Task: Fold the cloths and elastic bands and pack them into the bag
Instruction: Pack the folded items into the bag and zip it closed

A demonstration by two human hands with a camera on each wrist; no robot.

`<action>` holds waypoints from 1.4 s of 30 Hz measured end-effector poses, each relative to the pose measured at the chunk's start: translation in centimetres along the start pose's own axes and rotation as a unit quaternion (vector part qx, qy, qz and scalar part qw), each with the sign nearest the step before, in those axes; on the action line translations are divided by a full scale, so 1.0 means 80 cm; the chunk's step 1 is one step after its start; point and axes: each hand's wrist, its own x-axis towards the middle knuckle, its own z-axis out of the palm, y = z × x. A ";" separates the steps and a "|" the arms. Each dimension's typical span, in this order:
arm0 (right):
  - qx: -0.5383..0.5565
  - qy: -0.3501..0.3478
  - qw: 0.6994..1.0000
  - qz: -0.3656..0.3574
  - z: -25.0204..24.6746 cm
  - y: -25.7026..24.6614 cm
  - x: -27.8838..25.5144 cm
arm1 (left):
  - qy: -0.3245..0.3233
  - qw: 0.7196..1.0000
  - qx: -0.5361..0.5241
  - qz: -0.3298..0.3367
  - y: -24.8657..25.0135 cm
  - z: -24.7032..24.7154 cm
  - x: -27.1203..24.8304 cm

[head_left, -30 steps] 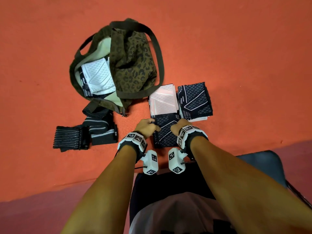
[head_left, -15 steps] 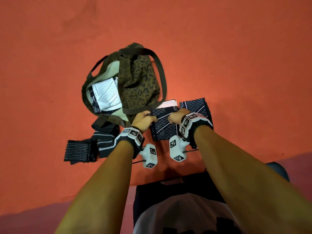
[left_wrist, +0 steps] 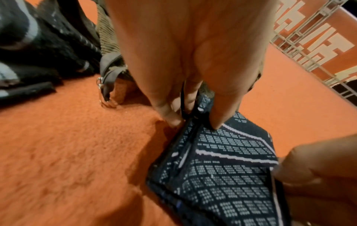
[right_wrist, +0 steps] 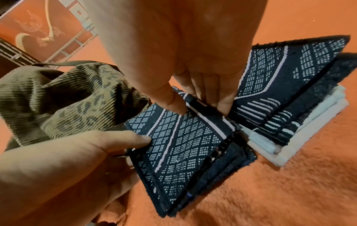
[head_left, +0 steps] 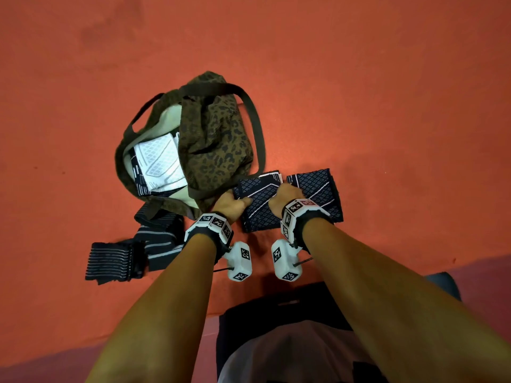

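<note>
Both hands (head_left: 231,201) (head_left: 284,199) pinching folded cloth (head_left: 258,205) by side edges, just right of bag (head_left: 215,145); second cloth (head_left: 318,189) touching on right.

Matt woven folded cloth (right_wrist: 183,146), ribbed corduroy-like bag (right_wrist: 63,97), fuzzy orange carpet (left_wrist: 67,152)

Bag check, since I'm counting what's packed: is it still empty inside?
No, the head view shows a white folded cloth lying inside the open leopard-print bag.
</note>
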 end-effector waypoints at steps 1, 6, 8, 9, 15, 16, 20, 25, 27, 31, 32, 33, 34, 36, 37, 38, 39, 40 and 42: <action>-0.008 -0.004 1.000 0.000 0.000 0.000 0.002 | -0.005 1.000 0.005 0.001 0.006 0.001 -0.007; -0.019 -0.011 1.000 0.004 0.004 -0.001 0.006 | -0.016 1.000 -0.016 0.004 0.008 0.004 -0.010; -0.013 -0.012 1.000 0.004 0.006 0.000 0.007 | -0.014 1.000 -0.021 -0.003 0.003 0.002 -0.006; -0.009 -0.010 1.000 0.003 0.006 0.001 0.007 | -0.010 1.000 -0.019 -0.013 0.001 0.002 -0.005; 0.029 0.012 0.999 0.012 0.005 0.007 0.006 | -0.030 0.998 -0.051 -0.006 0.024 -0.001 -0.034; 0.038 0.015 0.999 0.015 0.006 0.008 0.005 | -0.036 0.998 -0.057 -0.003 0.029 -0.003 -0.041; 0.072 0.017 0.997 0.027 0.002 0.005 -0.007 | -0.041 0.997 -0.065 0.017 0.046 -0.015 -0.062; 0.124 0.045 0.990 0.058 -0.012 -0.009 -0.023 | -0.067 0.993 -0.072 0.058 0.070 -0.031 -0.084; 0.156 0.054 0.985 0.058 -0.018 -0.014 -0.028 | -0.073 0.992 -0.077 0.071 0.083 -0.042 -0.093; 0.217 0.068 0.973 0.043 -0.025 -0.030 -0.039 | -0.056 0.989 -0.090 0.098 0.100 -0.068 -0.114; 0.224 0.073 0.971 0.037 -0.025 -0.037 -0.043 | -0.047 0.988 -0.100 0.104 0.102 -0.076 -0.120; 0.229 0.077 0.970 0.030 -0.026 -0.045 -0.047 | -0.039 0.987 -0.112 0.112 0.104 -0.084 -0.128; 0.236 0.080 0.968 0.026 -0.027 -0.054 -0.051 | -0.031 0.985 -0.124 0.116 0.106 -0.092 -0.134; 0.249 0.083 0.965 0.010 -0.030 -0.071 -0.059 | -0.023 0.981 -0.149 0.125 0.109 -0.109 -0.148; 0.250 0.087 0.964 0.000 -0.030 -0.080 -0.063 | -0.019 0.978 -0.159 0.131 0.109 -0.117 -0.153; 0.247 0.093 0.964 -0.007 -0.029 -0.089 -0.066 | -0.013 0.976 -0.169 0.135 0.109 -0.126 -0.157; 0.245 0.100 0.964 -0.016 -0.028 -0.097 -0.068 | -0.006 0.975 -0.175 0.136 0.107 -0.136 -0.160; 0.244 0.107 0.963 -0.027 -0.027 -0.105 -0.071 | 0.000 0.973 -0.183 0.138 0.107 -0.145 -0.162; 0.253 0.118 0.959 -0.053 -0.023 -0.119 -0.075 | 0.012 0.969 -0.205 0.140 0.104 -0.164 -0.164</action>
